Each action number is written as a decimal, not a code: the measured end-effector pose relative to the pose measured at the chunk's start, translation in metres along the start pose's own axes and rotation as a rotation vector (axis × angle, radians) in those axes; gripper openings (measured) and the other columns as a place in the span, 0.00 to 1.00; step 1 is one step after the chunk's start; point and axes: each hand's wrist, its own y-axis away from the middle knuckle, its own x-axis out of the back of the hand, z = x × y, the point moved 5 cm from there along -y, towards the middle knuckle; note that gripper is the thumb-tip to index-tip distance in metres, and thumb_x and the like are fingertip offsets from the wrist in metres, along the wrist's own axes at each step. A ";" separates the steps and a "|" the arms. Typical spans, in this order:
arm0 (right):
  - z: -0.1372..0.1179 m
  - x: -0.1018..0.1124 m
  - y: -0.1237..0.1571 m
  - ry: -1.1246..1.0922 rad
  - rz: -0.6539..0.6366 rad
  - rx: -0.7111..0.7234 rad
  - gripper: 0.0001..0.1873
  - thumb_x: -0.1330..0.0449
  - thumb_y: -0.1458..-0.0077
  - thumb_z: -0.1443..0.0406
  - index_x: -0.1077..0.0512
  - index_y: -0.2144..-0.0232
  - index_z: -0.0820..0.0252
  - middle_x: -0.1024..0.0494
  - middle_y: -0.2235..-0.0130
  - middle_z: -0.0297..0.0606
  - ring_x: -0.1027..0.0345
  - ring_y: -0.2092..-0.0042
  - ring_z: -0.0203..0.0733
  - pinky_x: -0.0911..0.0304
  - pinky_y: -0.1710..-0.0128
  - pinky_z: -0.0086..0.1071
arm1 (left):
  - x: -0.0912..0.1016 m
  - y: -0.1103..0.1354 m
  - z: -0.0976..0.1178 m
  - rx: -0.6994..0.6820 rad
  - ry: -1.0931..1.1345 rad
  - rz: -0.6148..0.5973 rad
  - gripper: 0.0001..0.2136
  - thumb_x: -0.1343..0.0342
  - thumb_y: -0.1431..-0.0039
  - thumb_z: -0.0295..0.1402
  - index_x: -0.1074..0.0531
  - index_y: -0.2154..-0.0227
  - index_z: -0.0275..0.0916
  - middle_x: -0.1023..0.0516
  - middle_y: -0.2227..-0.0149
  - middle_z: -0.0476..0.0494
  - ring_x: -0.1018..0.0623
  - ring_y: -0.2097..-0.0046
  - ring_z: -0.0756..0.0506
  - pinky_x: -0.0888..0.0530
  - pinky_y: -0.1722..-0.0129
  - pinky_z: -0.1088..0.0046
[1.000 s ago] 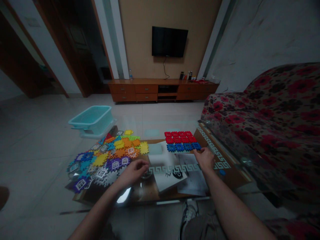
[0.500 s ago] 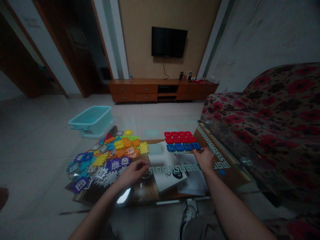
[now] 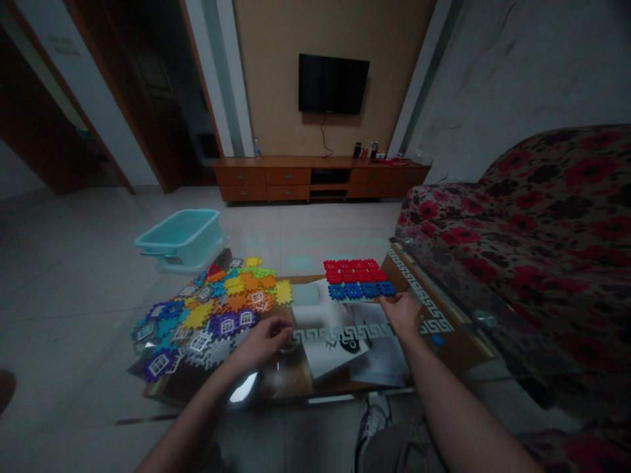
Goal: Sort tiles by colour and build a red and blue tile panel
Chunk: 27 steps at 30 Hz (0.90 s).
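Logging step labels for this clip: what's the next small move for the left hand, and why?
Probably: left hand picks one tile from the loose pile beside it. The red-and-blue mat has only one blue row, the right hand rests at its near edge, and the left hand looks empty.

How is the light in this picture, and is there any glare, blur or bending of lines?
Head view: the room is dim and the corners fall dark. A bright glare patch sits on the glass table just below the left hand. Straight wall edges lean outward, a wide-lens bending. The puzzle tiles near the left hand stay fairly sharp; the right hand looks slightly soft.
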 end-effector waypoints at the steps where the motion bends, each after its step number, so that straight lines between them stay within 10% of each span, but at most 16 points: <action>1: 0.000 0.000 0.000 -0.007 0.000 -0.003 0.27 0.36 0.51 0.50 0.26 0.57 0.67 0.21 0.58 0.56 0.26 0.54 0.63 0.33 0.54 0.48 | 0.000 0.000 -0.001 -0.004 0.000 -0.002 0.22 0.41 0.46 0.49 0.25 0.57 0.35 0.20 0.60 0.37 0.22 0.59 0.40 0.27 0.58 0.64; 12: -0.046 0.040 0.009 -0.149 -0.041 0.163 0.24 0.43 0.47 0.59 0.33 0.52 0.71 0.23 0.59 0.54 0.28 0.57 0.54 0.36 0.57 0.40 | 0.006 0.002 0.009 -0.095 -0.286 0.054 0.19 0.48 0.41 0.46 0.26 0.56 0.37 0.20 0.55 0.37 0.22 0.54 0.39 0.27 0.53 0.62; 20: -0.124 0.028 0.124 -0.148 -0.684 0.831 0.10 0.40 0.46 0.59 0.27 0.72 0.59 0.23 0.70 0.38 0.31 0.68 0.41 0.44 0.69 0.29 | 0.013 0.015 0.015 -0.227 -0.989 0.135 0.17 0.49 0.40 0.32 0.30 0.49 0.34 0.27 0.46 0.29 0.27 0.45 0.35 0.32 0.44 0.57; 27: -0.132 0.023 0.164 0.109 -0.950 0.851 0.15 0.41 0.43 0.56 0.23 0.72 0.62 0.21 0.71 0.43 0.31 0.71 0.42 0.50 0.73 0.31 | 0.037 0.011 0.010 -0.189 -1.080 0.238 0.19 0.47 0.41 0.35 0.30 0.47 0.36 0.30 0.44 0.31 0.30 0.44 0.33 0.32 0.45 0.57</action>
